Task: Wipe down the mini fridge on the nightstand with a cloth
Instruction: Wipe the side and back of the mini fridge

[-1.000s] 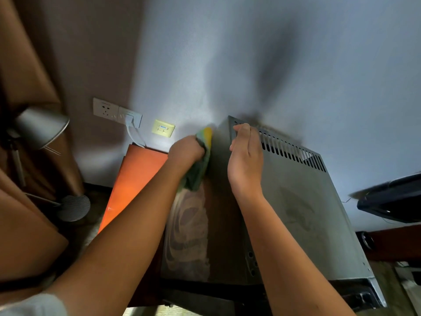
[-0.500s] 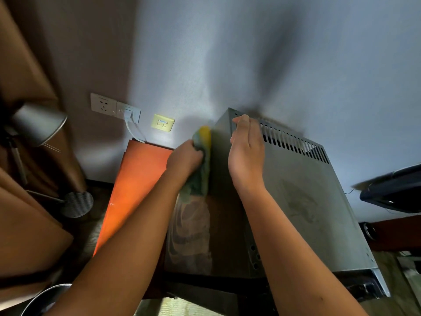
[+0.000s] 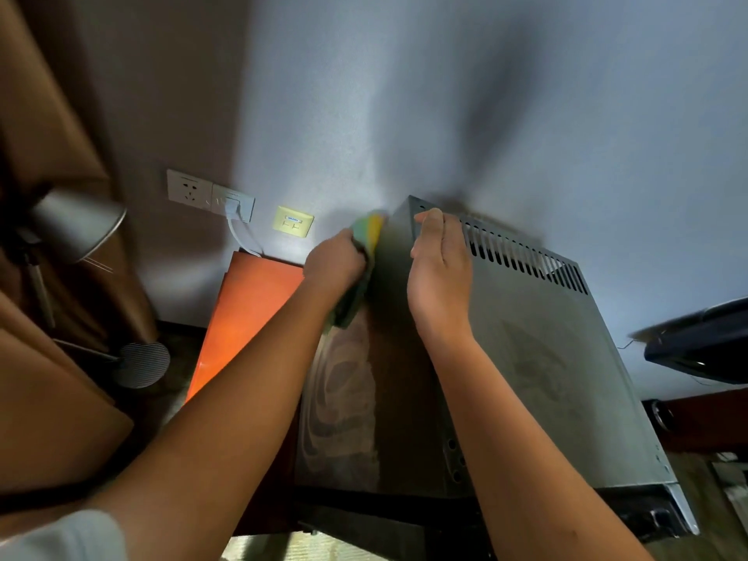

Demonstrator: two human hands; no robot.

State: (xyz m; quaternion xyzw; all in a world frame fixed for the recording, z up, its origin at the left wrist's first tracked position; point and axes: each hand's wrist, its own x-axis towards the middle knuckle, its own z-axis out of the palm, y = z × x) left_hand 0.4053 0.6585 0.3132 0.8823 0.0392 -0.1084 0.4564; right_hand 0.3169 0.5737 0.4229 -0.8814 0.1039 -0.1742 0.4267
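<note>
Wall (image 3: 465,95): pale, fills the upper view, with soft shadows across it.

Mini fridge (image 3: 546,358): grey metal box, seen from above and behind, its back close to the wall. A row of vent slots (image 3: 522,261) runs along the top rear edge. The top shows faint smudges; the left side face is in deep shadow and shows swirled wipe marks lower down. The front lower corner is cut off by the person's right forearm, and what the fridge stands on is mostly hidden beneath it.

Orange surface (image 3: 247,313): a flat panel to the left of the fridge, reaching back to the wall; its near end is hidden behind the left forearm.

Brown curtain (image 3: 44,115): along the left edge, partly out of view. A grey lamp shade (image 3: 77,224) sits in front of it, and the lamp's round base (image 3: 141,364) lies lower down.

Dark object (image 3: 704,342): at the right edge, blurred and cut off; not identifiable.

Right hand (image 3: 439,269): resting on the fridge's top rear left corner, fingers together and bent over the edge; fingertips hard to see.

Left hand (image 3: 336,265): fingers closed around the cloth (image 3: 364,253), pressing it against the upper rear of the fridge's left side. The cloth is green and yellow, bunched, partly hidden by the hand.

Wall sockets (image 3: 210,194): a white plug and cord in the right one. A small yellow plate (image 3: 293,221) lies beside them.
</note>
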